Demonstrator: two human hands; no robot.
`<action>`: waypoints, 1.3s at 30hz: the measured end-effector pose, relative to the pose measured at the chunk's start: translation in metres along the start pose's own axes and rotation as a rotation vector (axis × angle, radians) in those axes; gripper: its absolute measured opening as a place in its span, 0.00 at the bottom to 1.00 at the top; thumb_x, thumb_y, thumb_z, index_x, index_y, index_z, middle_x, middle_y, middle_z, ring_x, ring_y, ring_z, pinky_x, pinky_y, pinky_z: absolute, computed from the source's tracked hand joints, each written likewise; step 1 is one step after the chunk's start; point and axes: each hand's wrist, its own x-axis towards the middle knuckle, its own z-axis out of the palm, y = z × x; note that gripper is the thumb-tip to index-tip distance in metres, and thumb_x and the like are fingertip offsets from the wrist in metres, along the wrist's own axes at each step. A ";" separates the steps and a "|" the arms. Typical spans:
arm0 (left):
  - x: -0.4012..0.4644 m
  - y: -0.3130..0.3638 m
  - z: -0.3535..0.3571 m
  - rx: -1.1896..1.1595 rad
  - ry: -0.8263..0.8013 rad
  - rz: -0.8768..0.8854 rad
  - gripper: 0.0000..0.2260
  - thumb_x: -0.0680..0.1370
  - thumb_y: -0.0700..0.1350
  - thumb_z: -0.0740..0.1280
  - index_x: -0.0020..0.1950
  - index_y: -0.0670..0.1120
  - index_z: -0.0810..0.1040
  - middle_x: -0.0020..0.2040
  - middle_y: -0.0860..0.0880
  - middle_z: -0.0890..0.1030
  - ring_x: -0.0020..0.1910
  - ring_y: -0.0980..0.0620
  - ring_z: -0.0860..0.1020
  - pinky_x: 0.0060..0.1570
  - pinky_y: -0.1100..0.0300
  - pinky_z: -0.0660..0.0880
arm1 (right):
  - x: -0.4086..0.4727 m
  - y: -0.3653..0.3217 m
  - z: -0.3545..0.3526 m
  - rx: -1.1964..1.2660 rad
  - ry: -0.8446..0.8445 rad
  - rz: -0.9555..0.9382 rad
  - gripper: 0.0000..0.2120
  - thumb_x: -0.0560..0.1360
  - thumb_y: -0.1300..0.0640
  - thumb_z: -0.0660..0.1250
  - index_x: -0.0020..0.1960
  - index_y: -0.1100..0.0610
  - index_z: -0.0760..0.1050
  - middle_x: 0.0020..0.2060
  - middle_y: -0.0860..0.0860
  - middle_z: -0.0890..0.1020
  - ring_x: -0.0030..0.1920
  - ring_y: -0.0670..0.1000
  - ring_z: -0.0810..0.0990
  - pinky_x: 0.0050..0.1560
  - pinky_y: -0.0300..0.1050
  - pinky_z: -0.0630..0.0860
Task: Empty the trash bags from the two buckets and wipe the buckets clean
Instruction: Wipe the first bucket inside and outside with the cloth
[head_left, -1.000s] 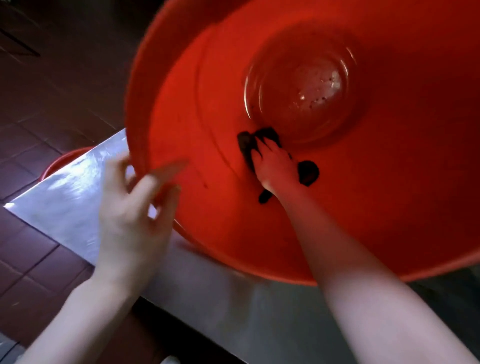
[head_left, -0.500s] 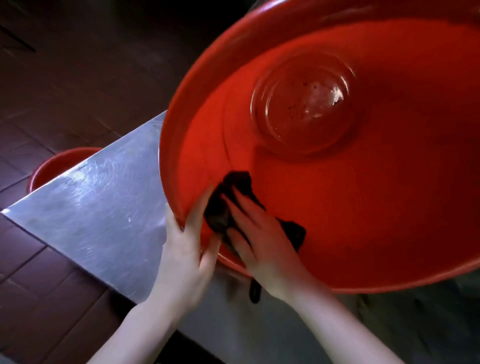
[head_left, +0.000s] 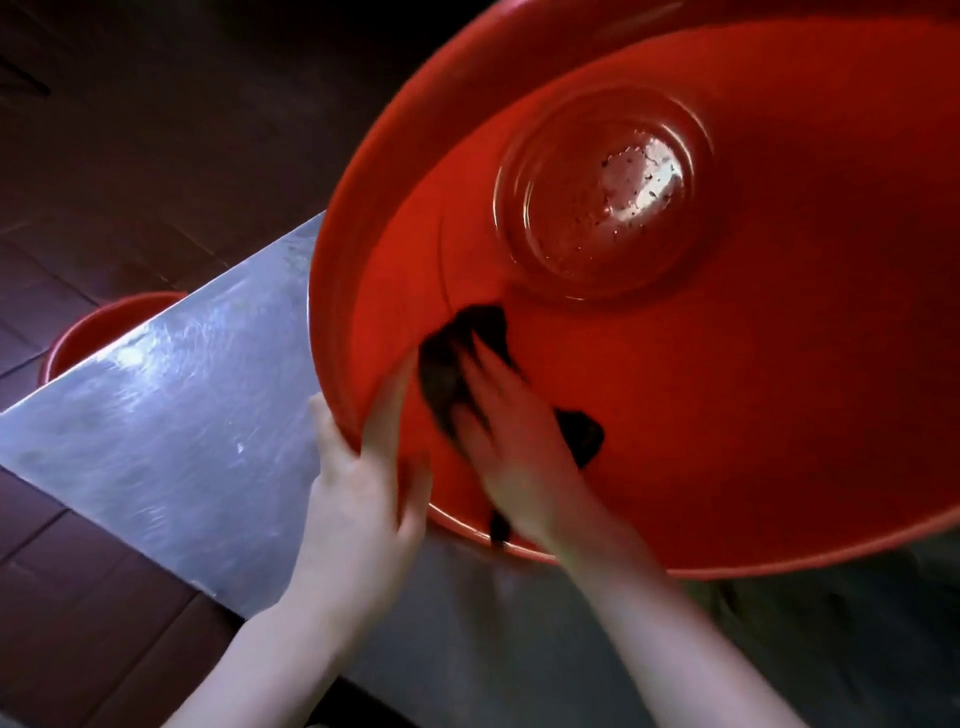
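A large red bucket (head_left: 779, 415) lies tilted on a steel table, its mouth facing me. Dark specks and a wet shine show on its round bottom. My left hand (head_left: 363, 493) grips the bucket's near rim, with the thumb inside and the fingers round the outside. My right hand (head_left: 511, 452) is inside the bucket and presses a dark cloth (head_left: 457, 358) flat against the lower inner wall. The cloth shows above the fingers and to the right of the hand, and a strip of it hangs over the rim. A second red bucket (head_left: 104, 327) stands on the floor beyond the table's left edge, mostly hidden.
The steel table (head_left: 171, 415) runs from the left to under the bucket, its corner pointing left. Dark brown floor tiles (head_left: 78, 597) lie around it. Something dark and greenish lies at the lower right under the bucket.
My right hand drew the cloth from near the bucket's bottom down to the wall by the rim. My left hand took hold of the rim. The bucket now sits further right in view.
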 end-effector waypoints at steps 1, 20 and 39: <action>-0.001 0.000 0.000 0.004 -0.007 -0.007 0.38 0.76 0.38 0.65 0.73 0.70 0.51 0.74 0.44 0.53 0.59 0.28 0.73 0.57 0.41 0.73 | -0.029 -0.005 -0.003 -0.044 -0.044 -0.060 0.27 0.79 0.46 0.51 0.77 0.48 0.58 0.77 0.47 0.58 0.76 0.49 0.58 0.75 0.49 0.56; 0.052 0.035 -0.038 0.177 -0.100 0.147 0.38 0.74 0.36 0.61 0.75 0.68 0.55 0.70 0.55 0.55 0.39 0.42 0.75 0.40 0.45 0.79 | -0.042 0.036 -0.027 -0.231 -0.112 0.013 0.28 0.77 0.43 0.46 0.77 0.42 0.56 0.77 0.42 0.56 0.76 0.45 0.55 0.74 0.49 0.54; 0.036 -0.036 -0.012 -0.030 -0.034 -0.026 0.30 0.75 0.46 0.70 0.70 0.68 0.60 0.54 0.51 0.75 0.44 0.57 0.80 0.51 0.49 0.79 | 0.065 0.028 0.003 -0.052 0.045 0.158 0.28 0.79 0.45 0.53 0.77 0.51 0.59 0.77 0.51 0.59 0.76 0.56 0.59 0.74 0.60 0.57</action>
